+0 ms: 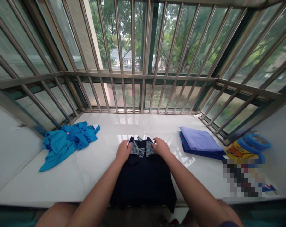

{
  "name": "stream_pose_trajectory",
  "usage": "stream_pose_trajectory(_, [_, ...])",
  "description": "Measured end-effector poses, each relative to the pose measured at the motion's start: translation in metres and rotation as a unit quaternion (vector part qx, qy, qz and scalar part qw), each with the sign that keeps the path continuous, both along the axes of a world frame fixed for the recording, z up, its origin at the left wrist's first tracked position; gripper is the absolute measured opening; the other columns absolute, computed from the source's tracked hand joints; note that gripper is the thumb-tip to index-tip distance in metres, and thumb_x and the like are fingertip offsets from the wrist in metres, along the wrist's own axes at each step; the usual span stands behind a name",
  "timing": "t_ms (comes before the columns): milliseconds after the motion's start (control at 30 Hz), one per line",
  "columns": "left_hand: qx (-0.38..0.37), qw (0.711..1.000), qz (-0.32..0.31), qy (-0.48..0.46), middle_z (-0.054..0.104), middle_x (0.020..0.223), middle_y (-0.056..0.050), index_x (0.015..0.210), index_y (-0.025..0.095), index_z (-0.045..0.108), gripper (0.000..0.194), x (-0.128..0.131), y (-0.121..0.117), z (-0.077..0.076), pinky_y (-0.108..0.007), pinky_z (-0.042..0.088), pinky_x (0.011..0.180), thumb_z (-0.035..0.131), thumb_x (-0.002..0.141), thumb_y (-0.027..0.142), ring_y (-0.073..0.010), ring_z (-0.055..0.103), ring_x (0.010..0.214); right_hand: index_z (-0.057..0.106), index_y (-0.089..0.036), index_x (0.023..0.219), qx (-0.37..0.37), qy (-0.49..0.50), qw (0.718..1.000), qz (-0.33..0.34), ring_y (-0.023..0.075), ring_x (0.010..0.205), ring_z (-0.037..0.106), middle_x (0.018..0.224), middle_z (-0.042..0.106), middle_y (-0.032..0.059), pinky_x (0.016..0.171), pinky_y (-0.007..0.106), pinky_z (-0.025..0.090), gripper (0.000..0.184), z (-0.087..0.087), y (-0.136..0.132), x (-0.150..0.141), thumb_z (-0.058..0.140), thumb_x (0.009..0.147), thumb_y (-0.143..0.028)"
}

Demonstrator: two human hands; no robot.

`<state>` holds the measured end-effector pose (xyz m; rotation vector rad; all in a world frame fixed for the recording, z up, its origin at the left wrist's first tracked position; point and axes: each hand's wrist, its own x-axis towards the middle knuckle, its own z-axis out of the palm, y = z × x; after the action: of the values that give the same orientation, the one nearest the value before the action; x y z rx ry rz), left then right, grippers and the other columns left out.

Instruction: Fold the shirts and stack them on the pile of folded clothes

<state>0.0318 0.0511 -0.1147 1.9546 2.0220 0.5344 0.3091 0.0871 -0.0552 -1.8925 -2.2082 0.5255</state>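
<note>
A dark navy shirt (143, 179) lies spread on the white ledge in front of me, its lower edge hanging over the front rim. Grey patterned patches and a small label show near its top edge. At the shirt's upper left corner, my left hand (123, 152) is closed on the fabric with thumb and fingers. My right hand (161, 147) grips the opposite upper corner in the same way. The fingertips are partly hidden by the cloth.
A crumpled blue garment (70, 138) lies on the left of the white ledge (105, 123). On the right is a stack of folded clothes (199, 140), lavender on top. Beside it stands a blue and yellow container (247, 146). Metal window bars (143, 76) enclose the ledge.
</note>
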Motion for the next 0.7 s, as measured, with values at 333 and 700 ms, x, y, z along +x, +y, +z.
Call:
stream_pose_trajectory(333, [-0.080,0.996,-0.012,-0.038,0.075,0.082,-0.002,0.081,0.021,0.072,0.018,-0.015,0.077,0.034,-0.027,0.048,0.072,0.087,0.075,0.030,-0.0218,0.073,0.084,0.071,-0.018,0.121,-0.080,0.015,0.997,-0.005,0.0201,0.099,0.073,0.118,0.074,0.0066,0.090,0.041,0.063,0.030,0.000,0.057,-0.002,0.070,0.106,-0.043])
stream_pose_trajectory(700, [0.067,0.989,-0.071,-0.107,0.068,0.131,-0.007,0.103,0.025,0.070,0.031,-0.027,0.023,0.063,-0.034,0.057,0.101,0.056,0.083,0.006,-0.0209,0.072,0.109,0.068,-0.024,0.116,0.074,0.130,0.988,0.047,0.0186,0.108,0.069,0.124,0.069,0.0052,0.095,0.029,0.053,0.035,0.022,0.009,0.043,0.053,0.090,-0.005])
